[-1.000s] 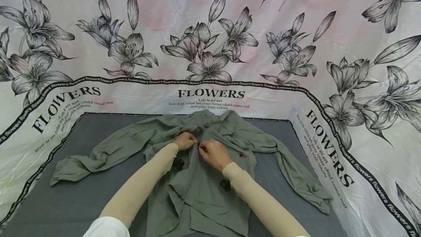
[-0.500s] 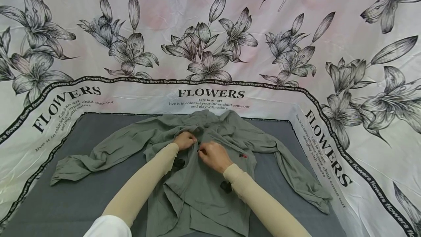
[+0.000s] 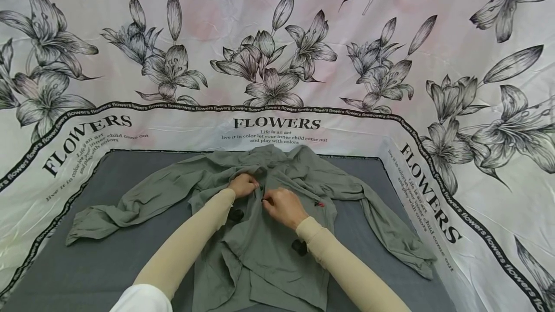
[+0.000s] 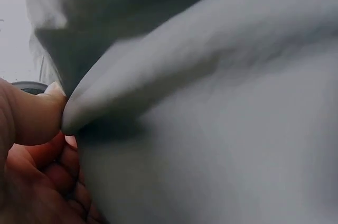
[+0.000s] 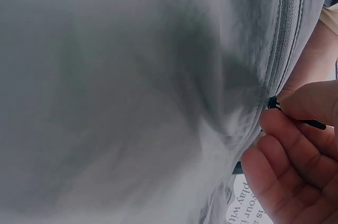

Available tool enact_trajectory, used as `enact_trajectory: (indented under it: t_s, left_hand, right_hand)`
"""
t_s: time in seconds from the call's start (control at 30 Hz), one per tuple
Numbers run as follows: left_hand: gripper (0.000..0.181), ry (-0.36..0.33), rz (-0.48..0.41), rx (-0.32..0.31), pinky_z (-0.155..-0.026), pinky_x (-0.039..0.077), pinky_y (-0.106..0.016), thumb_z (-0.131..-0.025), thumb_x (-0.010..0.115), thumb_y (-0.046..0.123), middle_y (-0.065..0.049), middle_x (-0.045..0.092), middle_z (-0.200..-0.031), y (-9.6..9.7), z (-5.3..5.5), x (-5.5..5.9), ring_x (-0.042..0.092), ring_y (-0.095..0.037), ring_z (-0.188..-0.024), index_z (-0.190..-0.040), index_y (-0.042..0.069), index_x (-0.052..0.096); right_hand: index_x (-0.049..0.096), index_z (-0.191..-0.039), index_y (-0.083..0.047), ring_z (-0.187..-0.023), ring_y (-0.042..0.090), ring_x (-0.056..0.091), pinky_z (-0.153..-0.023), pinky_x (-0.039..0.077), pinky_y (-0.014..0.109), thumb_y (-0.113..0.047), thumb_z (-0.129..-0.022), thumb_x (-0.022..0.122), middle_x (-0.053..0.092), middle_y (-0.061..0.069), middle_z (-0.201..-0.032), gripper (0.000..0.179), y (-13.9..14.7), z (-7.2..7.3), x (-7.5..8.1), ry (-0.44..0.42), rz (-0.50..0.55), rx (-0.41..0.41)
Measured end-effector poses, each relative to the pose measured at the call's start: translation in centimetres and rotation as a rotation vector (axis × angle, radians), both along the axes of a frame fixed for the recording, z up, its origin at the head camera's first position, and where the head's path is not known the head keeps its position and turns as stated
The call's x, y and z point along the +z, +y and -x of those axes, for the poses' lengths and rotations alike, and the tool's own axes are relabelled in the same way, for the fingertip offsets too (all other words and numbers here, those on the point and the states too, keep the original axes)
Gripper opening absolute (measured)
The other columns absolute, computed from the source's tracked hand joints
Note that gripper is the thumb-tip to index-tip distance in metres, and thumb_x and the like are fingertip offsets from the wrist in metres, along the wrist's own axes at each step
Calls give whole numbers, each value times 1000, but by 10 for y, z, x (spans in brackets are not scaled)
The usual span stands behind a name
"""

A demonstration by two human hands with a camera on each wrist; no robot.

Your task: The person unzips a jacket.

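Observation:
A grey-green zip jacket (image 3: pixel 290 264) lies spread on the table, collar at the far side and sleeves out to both sides. Near the upper chest, my left hand (image 3: pixel 244 186) pinches a fold of its front between thumb and fingers; the left wrist view shows the thumb (image 4: pixel 37 115) pressing the cloth fold (image 4: pixel 105 97). Just right of it, my right hand (image 3: pixel 284 207) holds the black zipper pull (image 5: pixel 273 102) between thumb and forefinger. The zipper (image 5: pixel 288 18) runs along the jacket's edge in the right wrist view. In the head view the fingers mostly hide the pull.
Dark grey cloth (image 3: pixel 143 273) covers the table. A white flower-printed sheet (image 3: pixel 277 131) rises behind it and along both sides. A small red tag (image 3: pixel 319 204) shows on the jacket's right chest. Dark wrist cameras (image 3: pixel 299 247) hang below the wrists.
Both hands keep their grips near the upper chest. The right hand has shifted very slightly toward the near side; the cloth fold below the hands has moved a little.

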State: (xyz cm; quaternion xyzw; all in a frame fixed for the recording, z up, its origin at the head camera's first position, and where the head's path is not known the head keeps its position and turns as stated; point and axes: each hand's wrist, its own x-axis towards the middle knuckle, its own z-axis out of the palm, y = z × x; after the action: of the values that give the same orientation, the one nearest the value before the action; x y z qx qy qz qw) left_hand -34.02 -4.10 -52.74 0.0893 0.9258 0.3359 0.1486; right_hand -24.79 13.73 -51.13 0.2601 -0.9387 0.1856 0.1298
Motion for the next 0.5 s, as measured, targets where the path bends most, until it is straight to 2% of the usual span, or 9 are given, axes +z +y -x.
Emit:
enact_trajectory:
  t_s: [0.1, 0.17, 0.23, 0.3, 0.33, 0.4, 0.5]
  left_hand:
    - [27, 0, 11, -3, -98, 50, -46, -101, 57, 24, -10, 73, -117, -4, 0, 1, 66, -26, -98, -107, 8, 77]
    - [25, -1, 42, -26, -85, 52, -40, -101, 57, 24, -7, 73, -103, -7, 0, 4, 63, -20, -84, -99, 9, 77]
    - [30, -28, 98, -67, -68, 48, -34, -102, 55, 22, -3, 65, -79, -9, 2, 9, 52, -15, -65, -80, 9, 71]
    - [37, -60, 172, -116, -56, 37, -31, -101, 53, 18, 0, 49, -62, -11, 4, 16, 36, -13, -53, -64, 11, 56]
    - [40, -81, 206, -139, -53, 32, -30, -100, 52, 16, 1, 40, -58, -12, 5, 21, 30, -13, -50, -60, 13, 48]
    - [42, -110, 277, -184, -52, 27, -31, -99, 50, 12, 0, 30, -56, -12, 7, 28, 24, -14, -49, -59, 15, 37]
    - [40, -127, 325, -215, -55, 29, -30, -99, 50, 10, 0, 30, -58, -14, 9, 34, 27, -14, -52, -62, 16, 35]
  right_hand:
    - [75, -95, -13, -68, 11, 58, -61, 47, 24, -18, -95, 71, 68, 0, -80, 7, -1, 0, 1, -7, -9, 8]
    - [76, -95, -13, -69, 11, 58, -61, 48, 24, -18, -96, 70, 69, 0, -81, 7, -3, -1, 3, -13, -12, 15]
    - [76, -95, -13, -69, 11, 59, -62, 48, 24, -17, -96, 70, 69, 0, -81, 7, -4, -1, 5, -14, -13, 21]
    - [76, -95, -13, -69, 11, 59, -61, 49, 24, -17, -95, 70, 70, 0, -81, 7, -5, -1, 6, -11, -11, 28]
    - [76, -95, -13, -69, 11, 59, -61, 49, 24, -17, -95, 70, 70, 0, -81, 7, -6, -1, 6, -9, -12, 30]
    - [76, -95, -13, -68, 11, 60, -60, 49, 23, -17, -95, 70, 70, 1, -81, 7, -9, -1, 7, -11, -14, 37]
    - [76, -97, -12, -69, 10, 61, -61, 49, 22, -17, -96, 70, 71, 2, -83, 8, -13, -1, 7, -23, -30, 56]
